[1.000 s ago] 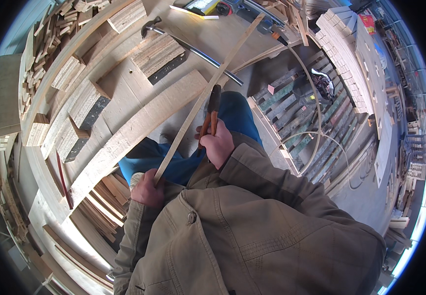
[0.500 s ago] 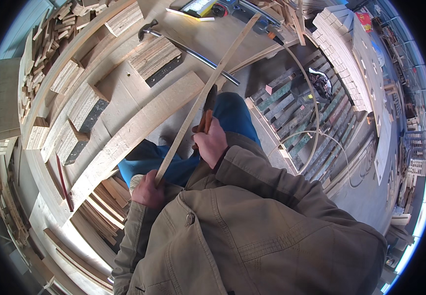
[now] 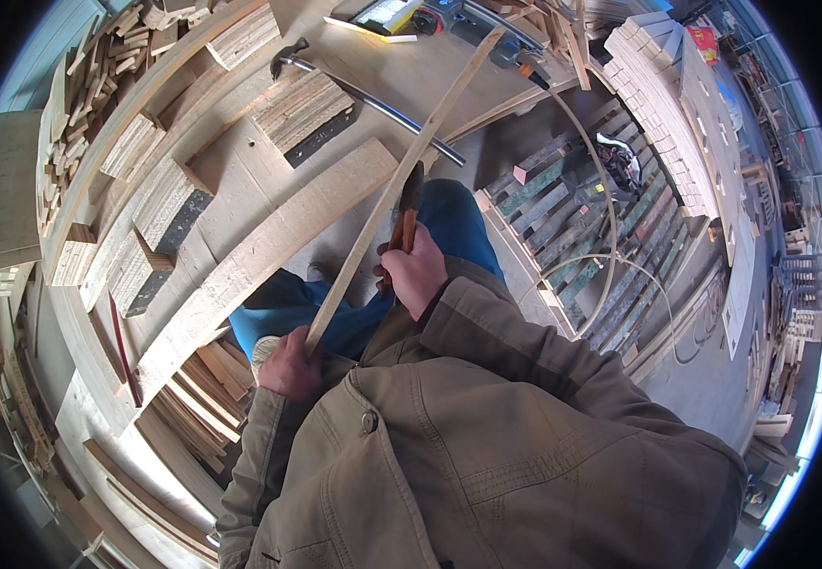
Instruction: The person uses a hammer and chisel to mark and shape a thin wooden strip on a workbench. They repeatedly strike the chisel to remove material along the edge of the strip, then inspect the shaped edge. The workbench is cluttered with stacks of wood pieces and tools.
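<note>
Head view: a long, thin, pale wooden strip (image 3: 389,197) is held by its near end in the left hand (image 3: 287,368). That end is enclosed by the curled left fingers, which are pressed together around it, and the rest is let out past them, slanting up and to the right across the view. The strip's far end is left well apart from both hands.

In the right hand (image 3: 415,275), a hand tool with orange-brown handles and a dark metal head (image 3: 408,228) is gripped. Its handles are wrapped by the bent right fingers, and its head is pointed away from the body, set against or just under the strip's right edge. Whether the strip is caught in the tool's jaws cannot be told. The strip is not touched by the right fingers; it is passed just to the left of them.

Beneath both hands, blue trousers (image 3: 458,223) are seen. To the left, a broad, curved, pale wooden beam (image 3: 268,247) is laid. Farther off, the handle of a dark-headed claw hammer with a shiny metal shaft (image 3: 373,101) is crossed in view by the strip's upper part.
</note>
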`<control>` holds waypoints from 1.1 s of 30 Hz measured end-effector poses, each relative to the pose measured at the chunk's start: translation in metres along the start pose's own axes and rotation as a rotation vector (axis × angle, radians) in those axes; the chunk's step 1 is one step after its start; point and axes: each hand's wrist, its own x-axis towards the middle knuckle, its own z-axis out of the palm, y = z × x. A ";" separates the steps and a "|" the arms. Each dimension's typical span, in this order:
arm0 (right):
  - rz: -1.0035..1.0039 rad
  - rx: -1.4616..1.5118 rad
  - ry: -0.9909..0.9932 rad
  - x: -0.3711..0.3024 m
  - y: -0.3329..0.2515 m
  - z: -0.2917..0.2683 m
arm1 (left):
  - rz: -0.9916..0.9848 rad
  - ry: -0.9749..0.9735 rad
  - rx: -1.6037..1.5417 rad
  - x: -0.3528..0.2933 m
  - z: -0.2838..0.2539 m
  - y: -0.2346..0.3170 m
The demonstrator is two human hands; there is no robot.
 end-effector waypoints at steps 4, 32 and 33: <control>0.017 0.031 -0.021 -0.005 -0.008 0.003 | 0.007 -0.010 0.006 0.000 0.000 0.000; 0.203 0.061 -0.005 0.008 -0.001 0.015 | 0.023 -0.048 -0.041 0.001 -0.005 0.003; 0.201 0.050 0.003 0.009 0.000 0.016 | 0.019 -0.049 -0.042 0.001 -0.005 0.002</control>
